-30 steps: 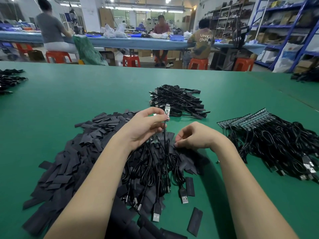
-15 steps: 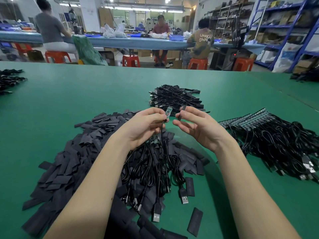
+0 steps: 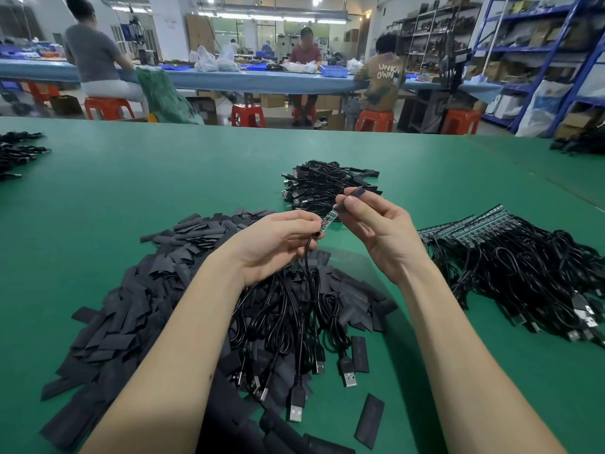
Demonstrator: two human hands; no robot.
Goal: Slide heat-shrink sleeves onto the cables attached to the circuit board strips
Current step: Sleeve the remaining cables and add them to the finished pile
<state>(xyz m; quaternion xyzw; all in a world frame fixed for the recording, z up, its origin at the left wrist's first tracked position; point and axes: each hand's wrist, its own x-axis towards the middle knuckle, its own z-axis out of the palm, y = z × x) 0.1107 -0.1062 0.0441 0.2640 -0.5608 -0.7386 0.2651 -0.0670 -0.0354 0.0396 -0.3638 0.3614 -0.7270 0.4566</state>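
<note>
Both hands are raised above the green table point(image 3: 131, 198) in the head view. Left hand point(image 3: 278, 244) pinches a narrow circuit board strip point(image 3: 328, 220) between thumb and fingers, its black cable point(image 3: 306, 257) hanging from the near end down into the cable bundle point(image 3: 288, 326) below. Right hand point(image 3: 379, 231) pinches a black heat-shrink sleeve point(image 3: 352, 195) between thumb and forefinger, the other fingers curled; the sleeve's near end is at the strip's far tip, though whether it has gone over the tip I cannot tell.

Readable writing is scarce: "UNKN OWN" in pale letters on the back of a seated person's shirt point(image 3: 381, 81) at the blue bench point(image 3: 255, 80) behind. Markings on the strip are too small to read.

The strip is slim and green with a touch of red and small components, tilted up to the right. The sleeve is a flat, matt, dark tube. A heap of loose sleeves point(image 3: 137, 299) spreads under and left of the forearms (a few strays lie near the USB plugs point(image 3: 348, 376)). Right of the hands lies a row of strips with cables point(image 3: 491, 253); beyond the hands sits a far pile of cables point(image 3: 324, 186).
</note>
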